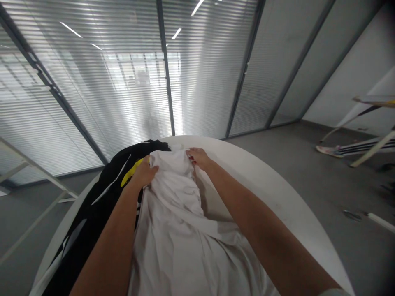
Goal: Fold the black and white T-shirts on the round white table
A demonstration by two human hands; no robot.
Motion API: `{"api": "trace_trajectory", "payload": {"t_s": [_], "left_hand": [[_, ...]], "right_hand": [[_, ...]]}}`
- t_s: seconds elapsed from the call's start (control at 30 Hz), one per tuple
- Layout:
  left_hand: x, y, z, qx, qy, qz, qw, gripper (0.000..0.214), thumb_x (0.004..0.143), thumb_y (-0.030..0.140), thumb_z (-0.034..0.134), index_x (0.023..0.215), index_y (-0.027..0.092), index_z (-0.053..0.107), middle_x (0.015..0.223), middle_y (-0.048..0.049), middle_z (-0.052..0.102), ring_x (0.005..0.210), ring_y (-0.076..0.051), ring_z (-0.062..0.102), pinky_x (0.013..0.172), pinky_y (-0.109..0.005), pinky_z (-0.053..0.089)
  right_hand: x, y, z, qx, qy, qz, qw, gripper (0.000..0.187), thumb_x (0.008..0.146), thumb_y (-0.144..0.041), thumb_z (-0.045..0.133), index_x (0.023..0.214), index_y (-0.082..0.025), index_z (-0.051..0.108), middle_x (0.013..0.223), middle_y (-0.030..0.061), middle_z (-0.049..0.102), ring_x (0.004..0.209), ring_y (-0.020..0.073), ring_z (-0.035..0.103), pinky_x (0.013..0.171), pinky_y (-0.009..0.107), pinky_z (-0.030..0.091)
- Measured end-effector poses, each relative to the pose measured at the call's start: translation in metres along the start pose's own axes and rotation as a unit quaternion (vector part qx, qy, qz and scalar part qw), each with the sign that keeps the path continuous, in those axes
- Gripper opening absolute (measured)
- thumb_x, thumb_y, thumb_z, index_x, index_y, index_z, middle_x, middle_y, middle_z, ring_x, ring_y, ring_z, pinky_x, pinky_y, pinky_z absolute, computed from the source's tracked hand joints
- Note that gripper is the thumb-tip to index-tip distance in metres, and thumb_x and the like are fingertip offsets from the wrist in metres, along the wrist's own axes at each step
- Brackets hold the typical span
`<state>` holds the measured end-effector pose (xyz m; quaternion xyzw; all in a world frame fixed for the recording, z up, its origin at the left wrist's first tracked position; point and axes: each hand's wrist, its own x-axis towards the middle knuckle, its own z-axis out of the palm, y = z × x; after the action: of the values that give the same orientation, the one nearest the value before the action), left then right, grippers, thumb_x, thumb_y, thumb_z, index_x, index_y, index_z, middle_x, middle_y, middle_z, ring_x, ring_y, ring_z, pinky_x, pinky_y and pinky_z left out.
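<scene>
A white cloth garment (182,213) lies wrinkled along the table toward me, its far end narrow and its near part spread wide. My left hand (145,172) grips the far left edge of it, the thumb on top and the other fingers mostly hidden. At the far right corner, my right hand (198,158) pinches the fabric between bent fingers. Which kind of garment it is, I cannot tell. Left of it, partly beneath my left forearm, lies a black garment (108,185) with white stripes and a yellow patch (131,172).
The round white table (277,205) curves away to the right. A pale metal frame (40,164) stands at the left. Glass panels with blinds (132,94) rise behind the table. On the right, a person's striped leg and shoe (330,151) show near a chair (376,148).
</scene>
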<state>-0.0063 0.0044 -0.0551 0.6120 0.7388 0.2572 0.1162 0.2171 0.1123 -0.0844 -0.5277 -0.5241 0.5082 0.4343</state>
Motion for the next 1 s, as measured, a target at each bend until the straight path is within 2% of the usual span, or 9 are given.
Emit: {"api": "trace_trajectory", "payload": {"t_s": [0.13, 0.23, 0.3, 0.47, 0.6, 0.7, 0.8, 0.9, 1.0], "left_hand": [[0.001, -0.001, 0.002, 0.020, -0.006, -0.003, 1.000, 0.056, 0.083, 0.032, 0.057, 0.135, 0.014, 0.047, 0.133, -0.0148, 0.057, 0.121, -0.026, 0.056, 0.102, -0.034, 0.040], [0.002, -0.002, 0.004, 0.030, -0.002, 0.000, 1.000, 0.057, 0.083, 0.033, 0.057, 0.135, 0.014, 0.047, 0.132, -0.0148, 0.058, 0.120, -0.025, 0.056, 0.101, -0.032, 0.041], [0.002, -0.002, 0.004, 0.037, 0.000, -0.005, 0.999, 0.055, 0.083, 0.032, 0.056, 0.134, 0.014, 0.048, 0.130, -0.0144, 0.060, 0.118, -0.025, 0.058, 0.099, -0.032, 0.042], [0.000, -0.002, 0.005, 0.060, -0.008, -0.014, 0.998, 0.057, 0.084, 0.036, 0.052, 0.137, 0.016, 0.045, 0.132, -0.0138, 0.058, 0.120, -0.027, 0.056, 0.100, -0.035, 0.041], [0.000, -0.007, 0.010, 0.063, -0.006, -0.029, 0.998, 0.060, 0.084, 0.040, 0.052, 0.139, 0.018, 0.045, 0.131, -0.0125, 0.059, 0.120, -0.027, 0.056, 0.100, -0.035, 0.042], [-0.001, -0.008, 0.014, 0.081, 0.009, -0.026, 0.996, 0.061, 0.085, 0.041, 0.050, 0.141, 0.018, 0.045, 0.131, -0.0133, 0.059, 0.119, -0.029, 0.057, 0.100, -0.038, 0.043], [-0.004, -0.007, 0.015, 0.098, 0.025, 0.001, 0.995, 0.060, 0.087, 0.040, 0.047, 0.143, 0.021, 0.042, 0.135, -0.0121, 0.057, 0.122, -0.031, 0.055, 0.102, -0.042, 0.042], [-0.009, -0.004, 0.015, 0.116, 0.025, 0.019, 0.993, 0.063, 0.087, 0.040, 0.047, 0.148, 0.025, 0.036, 0.137, -0.0107, 0.056, 0.122, -0.032, 0.054, 0.102, -0.045, 0.043], [-0.011, -0.002, 0.015, 0.131, 0.018, 0.025, 0.991, 0.062, 0.089, 0.041, 0.046, 0.148, 0.027, 0.036, 0.136, -0.0093, 0.057, 0.120, -0.032, 0.055, 0.100, -0.045, 0.044]], "right_hand": [[-0.002, 0.009, 0.000, 0.058, 0.027, -0.016, 0.998, 0.029, 0.076, -0.019, 0.058, 0.103, -0.019, 0.068, 0.080, -0.0007, 0.065, 0.059, 0.0069, 0.053, 0.053, 0.018, 0.043], [-0.003, 0.017, 0.001, 0.090, 0.018, -0.028, 0.995, 0.031, 0.073, -0.016, 0.059, 0.102, -0.017, 0.068, 0.078, -0.0005, 0.066, 0.061, 0.0082, 0.056, 0.057, 0.019, 0.046], [-0.003, 0.022, 0.003, 0.065, 0.001, -0.049, 0.997, 0.028, 0.073, -0.015, 0.060, 0.099, -0.016, 0.069, 0.076, -0.0006, 0.066, 0.062, 0.0090, 0.057, 0.060, 0.020, 0.047], [-0.009, 0.024, 0.011, -0.072, -0.049, -0.105, 0.991, 0.025, 0.076, -0.019, 0.063, 0.099, -0.018, 0.071, 0.077, -0.0017, 0.068, 0.070, 0.0096, 0.059, 0.069, 0.020, 0.047], [-0.019, 0.019, 0.009, -0.056, -0.066, -0.093, 0.992, 0.032, 0.079, -0.018, 0.062, 0.110, -0.018, 0.069, 0.087, 0.0001, 0.070, 0.078, 0.0099, 0.063, 0.075, 0.021, 0.048], [-0.028, 0.013, -0.005, -0.039, -0.085, -0.094, 0.991, 0.040, 0.081, -0.016, 0.063, 0.121, -0.018, 0.064, 0.099, 0.0021, 0.071, 0.089, 0.0117, 0.064, 0.082, 0.023, 0.049], [-0.045, 0.009, -0.029, -0.087, -0.122, -0.139, 0.979, 0.053, 0.082, -0.013, 0.063, 0.133, -0.024, 0.055, 0.116, 0.0027, 0.068, 0.106, 0.0152, 0.061, 0.091, 0.028, 0.047], [-0.079, 0.008, -0.057, -0.227, -0.150, -0.204, 0.940, 0.047, 0.086, -0.016, 0.061, 0.131, -0.030, 0.058, 0.129, 0.0023, 0.062, 0.125, 0.0188, 0.051, 0.104, 0.034, 0.039], [-0.128, 0.012, -0.084, -0.355, -0.186, -0.232, 0.886, 0.037, 0.089, -0.027, 0.060, 0.126, -0.029, 0.063, 0.135, 0.0049, 0.058, 0.130, 0.0231, 0.047, 0.109, 0.038, 0.033]]}}
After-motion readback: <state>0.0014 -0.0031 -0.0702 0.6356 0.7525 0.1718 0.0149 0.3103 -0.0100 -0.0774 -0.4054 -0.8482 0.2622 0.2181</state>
